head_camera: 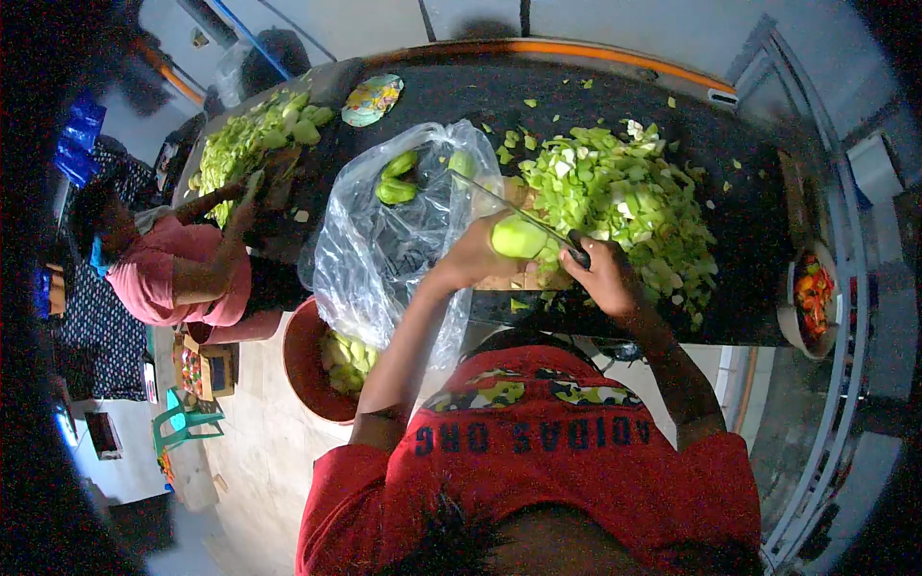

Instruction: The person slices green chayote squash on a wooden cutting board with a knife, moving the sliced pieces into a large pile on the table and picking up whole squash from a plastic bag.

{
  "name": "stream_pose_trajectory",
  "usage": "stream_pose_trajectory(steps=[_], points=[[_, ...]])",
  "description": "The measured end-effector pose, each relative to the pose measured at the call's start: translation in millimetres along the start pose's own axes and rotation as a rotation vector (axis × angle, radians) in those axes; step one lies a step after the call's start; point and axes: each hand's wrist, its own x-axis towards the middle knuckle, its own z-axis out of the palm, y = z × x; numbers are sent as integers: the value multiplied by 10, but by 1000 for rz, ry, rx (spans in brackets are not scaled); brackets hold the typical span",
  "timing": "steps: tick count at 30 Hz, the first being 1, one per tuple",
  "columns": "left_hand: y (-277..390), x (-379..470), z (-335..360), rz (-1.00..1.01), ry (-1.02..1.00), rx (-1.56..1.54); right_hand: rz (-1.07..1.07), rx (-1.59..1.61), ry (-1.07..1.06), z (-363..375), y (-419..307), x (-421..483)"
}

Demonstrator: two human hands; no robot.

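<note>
My left hand [472,252] grips a pale green, smooth-cut vegetable [518,237], perhaps a chayote, above a wooden cutting board [497,281]. In my right hand [609,279] is the black handle of a long kitchen knife [508,205]. Its blade points up and left, lying across the vegetable's upper right side. Just beyond the knife spreads a large heap of chopped green pieces [612,191]. Left of the board, a clear plastic bag [360,252] drapes over the table edge. Several whole green vegetables [396,189] show in or under the bag.
A dark tabletop [446,86] carries scattered bits and a patterned plate [372,100]. Below its edge stands a reddish bucket [302,367] holding pale pieces [347,358]. At left, a person in pink [180,270] works by another green heap [238,147]. A bowl of red-orange pieces [814,295] sits right.
</note>
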Motion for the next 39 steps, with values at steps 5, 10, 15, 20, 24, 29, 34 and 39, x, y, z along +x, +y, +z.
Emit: stream_pose_trajectory(steps=[5,10,15,20,24,29,34,39], points=[[75,77,195,-40,-3,-171,136,-419,294,109,398,243],[110,124,182,77,102,-105,82,-37,330,-101,735,186],[198,122,117,234,54,-57,195,386,37,-472,104,-40],[348,112,101,263,27,79,70,494,-199,-600,-139,-95],[364,47,65,233,7,63,-1,338,-197,-583,-94,-74],[544,-29,16,137,-106,55,-71,152,-242,-625,-119,-62],[465,-37,-2,180,-113,35,-305,110,-133,-543,-78,-23],[420,61,-64,114,-277,76,-434,-233,182,-424,167,-2]])
